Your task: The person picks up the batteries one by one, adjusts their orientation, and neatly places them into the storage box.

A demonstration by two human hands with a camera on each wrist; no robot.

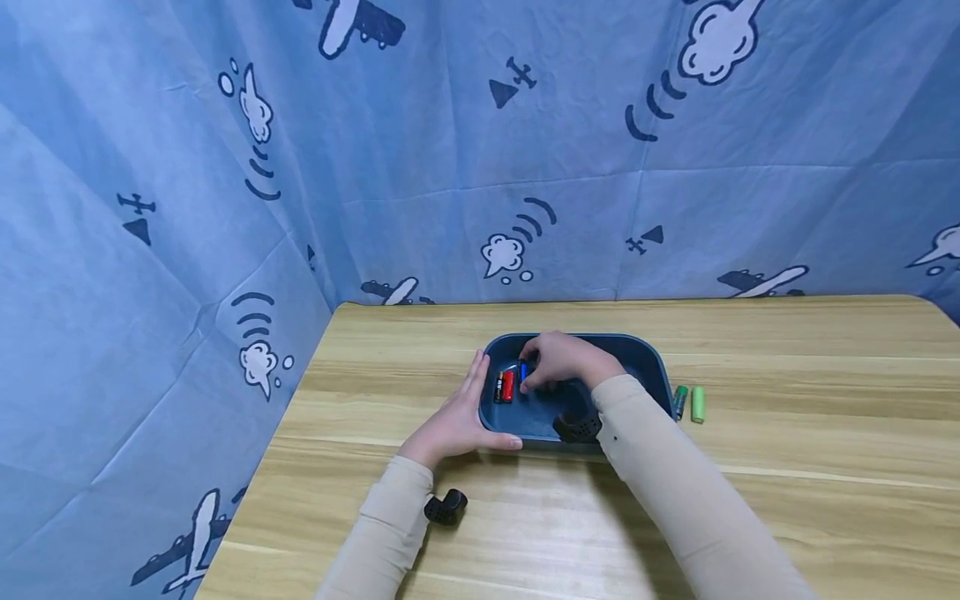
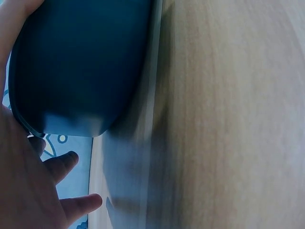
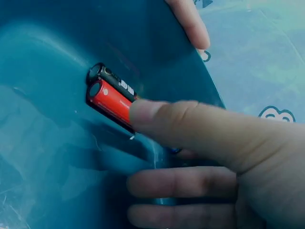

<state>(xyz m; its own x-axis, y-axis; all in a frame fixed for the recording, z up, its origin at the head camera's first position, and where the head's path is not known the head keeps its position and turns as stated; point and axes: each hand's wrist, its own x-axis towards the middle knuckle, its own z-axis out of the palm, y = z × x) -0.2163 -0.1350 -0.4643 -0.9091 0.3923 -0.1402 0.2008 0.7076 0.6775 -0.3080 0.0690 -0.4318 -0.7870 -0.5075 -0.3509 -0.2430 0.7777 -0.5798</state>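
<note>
In the head view, a dark blue plastic bin (image 1: 540, 427) sits on the table. My left hand (image 1: 459, 421) lies around its left front corner, straight fingers against the left end and thumb along the front wall. My right hand (image 1: 562, 358) reaches inside and pinches a blue battery (image 1: 523, 372) between thumb and fingers; in the right wrist view the thumb mostly hides it. Just left of it, a red battery (image 3: 112, 102) and a black battery (image 3: 114, 78) lie side by side on the bin floor.
Two more batteries, a dark green one (image 1: 680, 402) and a light green one (image 1: 698, 405), lie on the wooden table (image 1: 810, 400) right of the bin. A blue patterned curtain (image 1: 570, 150) hangs behind the table and along its left. Black wrist devices (image 1: 446, 507) sit at both cuffs.
</note>
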